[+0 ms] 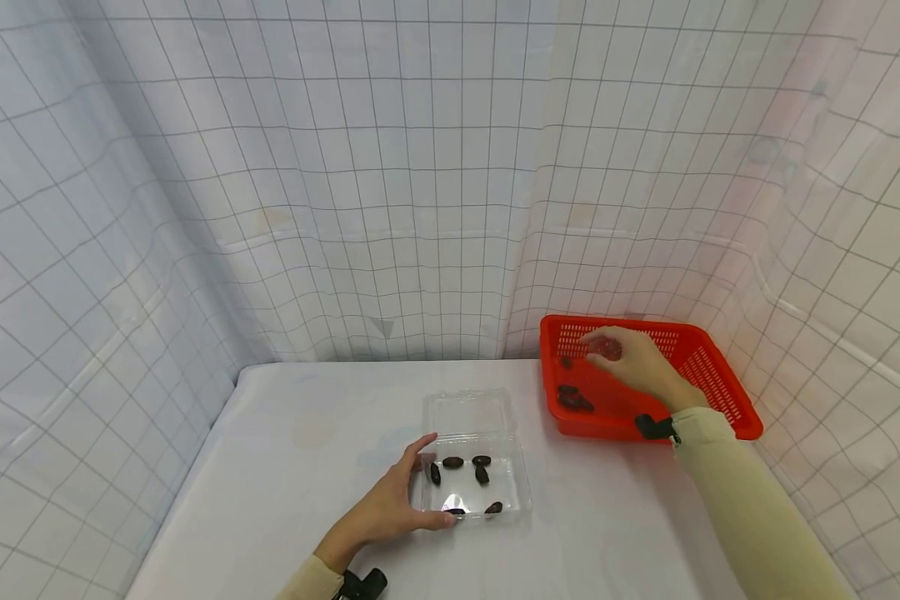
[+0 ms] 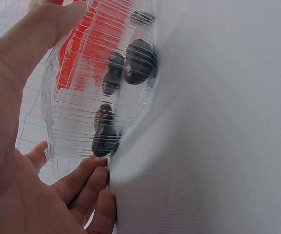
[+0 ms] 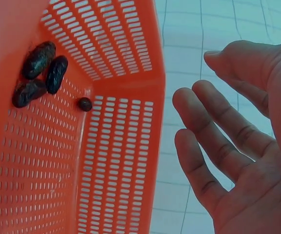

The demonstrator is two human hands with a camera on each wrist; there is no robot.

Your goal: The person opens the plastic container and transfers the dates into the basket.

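Note:
A clear plastic clamshell box (image 1: 513, 479) stands on the white table, its lid (image 1: 467, 412) folded back. Several dark, glossy date-like fruits (image 1: 453, 462) lie scattered inside. My left hand (image 1: 390, 500) grips the box's left side, thumb along the front and fingers at the left and rear; the left wrist view shows the fruits (image 2: 139, 62) through the ribbed wall. Above the red basket (image 1: 607, 430) is my right hand (image 1: 633, 362). Its fingers are loosely bent and, in the right wrist view, hold nothing. Several more dark fruits (image 3: 57, 74) lie in the basket.
The red basket has slotted walls and stands at the table's back right, right of the clear box. White gridded cloth (image 1: 420, 167) hangs behind the table (image 1: 292, 467) and along both sides.

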